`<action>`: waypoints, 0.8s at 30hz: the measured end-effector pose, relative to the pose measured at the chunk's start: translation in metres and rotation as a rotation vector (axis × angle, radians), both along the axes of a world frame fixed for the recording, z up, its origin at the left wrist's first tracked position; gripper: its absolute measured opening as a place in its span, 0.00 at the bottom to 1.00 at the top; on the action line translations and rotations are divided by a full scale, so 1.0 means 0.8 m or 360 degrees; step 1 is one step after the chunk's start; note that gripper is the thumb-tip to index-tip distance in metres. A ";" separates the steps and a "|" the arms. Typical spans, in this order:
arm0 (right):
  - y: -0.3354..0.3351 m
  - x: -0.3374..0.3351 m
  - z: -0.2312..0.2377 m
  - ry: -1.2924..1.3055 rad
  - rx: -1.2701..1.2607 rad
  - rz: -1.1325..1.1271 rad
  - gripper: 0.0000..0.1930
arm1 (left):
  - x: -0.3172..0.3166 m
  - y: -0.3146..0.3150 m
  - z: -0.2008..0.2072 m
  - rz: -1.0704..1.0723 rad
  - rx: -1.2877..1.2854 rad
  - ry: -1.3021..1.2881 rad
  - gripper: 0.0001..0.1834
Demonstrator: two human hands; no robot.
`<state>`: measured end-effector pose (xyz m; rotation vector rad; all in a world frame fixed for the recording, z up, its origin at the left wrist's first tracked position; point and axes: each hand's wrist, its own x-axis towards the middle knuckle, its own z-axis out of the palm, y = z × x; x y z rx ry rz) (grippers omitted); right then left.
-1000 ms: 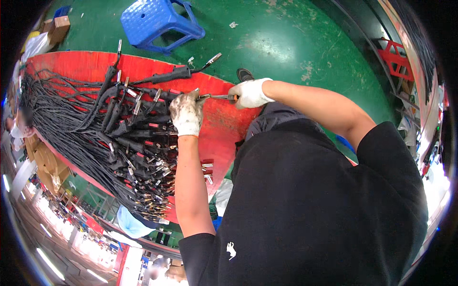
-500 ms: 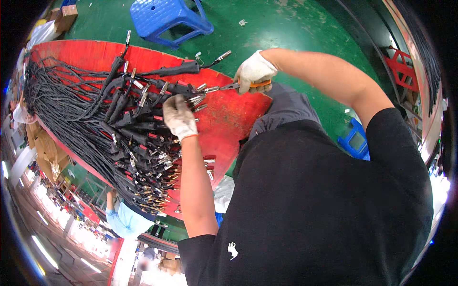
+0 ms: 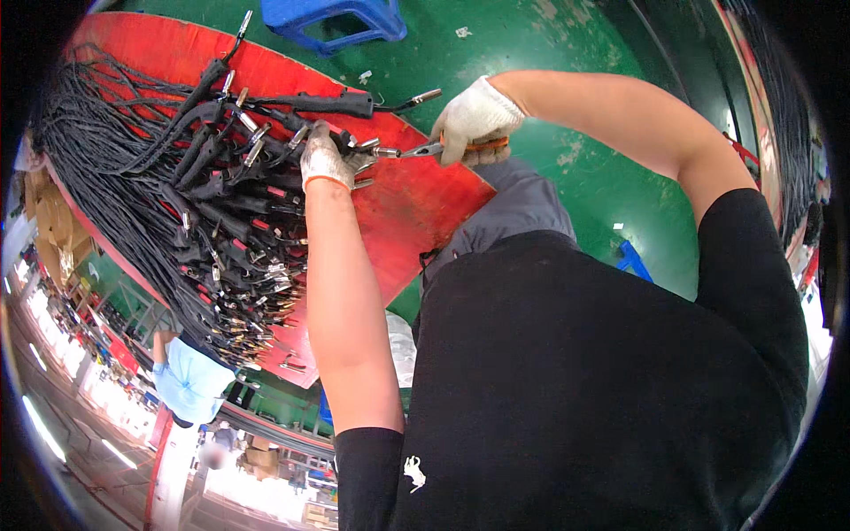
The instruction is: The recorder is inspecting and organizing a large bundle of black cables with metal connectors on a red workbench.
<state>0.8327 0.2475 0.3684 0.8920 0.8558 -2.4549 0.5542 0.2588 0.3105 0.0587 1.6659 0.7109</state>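
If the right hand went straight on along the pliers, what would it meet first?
With the right hand leading the pliers, likely the silvery metal tip at their nose; they may already touch, as depth is unclear. Beyond it, roughly in line, is the left hand.

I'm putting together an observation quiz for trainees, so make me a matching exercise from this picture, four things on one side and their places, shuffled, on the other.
Things:
1. Pliers
2. Stool
3. Cables
4. Left hand

Places:
A. Spread over the left part of the red table
B. In the right hand
C. Among black handles with metal tips
D. On the green floor, cut off by the picture's top edge

Right pairs: 1-B, 2-D, 3-A, 4-C.
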 end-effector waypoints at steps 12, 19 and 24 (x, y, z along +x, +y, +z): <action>-0.046 -0.019 0.018 -0.0134 0.0145 -0.0117 0.05 | 0.042 0.013 -0.022 -0.0714 -0.0407 0.1315 0.21; -0.054 0.000 0.056 -0.0185 -0.0064 -0.0155 0.06 | -0.008 0.008 -0.084 -0.2121 -0.0349 0.1853 0.13; -0.145 0.150 0.103 -0.0781 0.0173 -0.0146 0.10 | 0.081 0.013 0.041 -0.0434 -0.0716 0.0947 0.18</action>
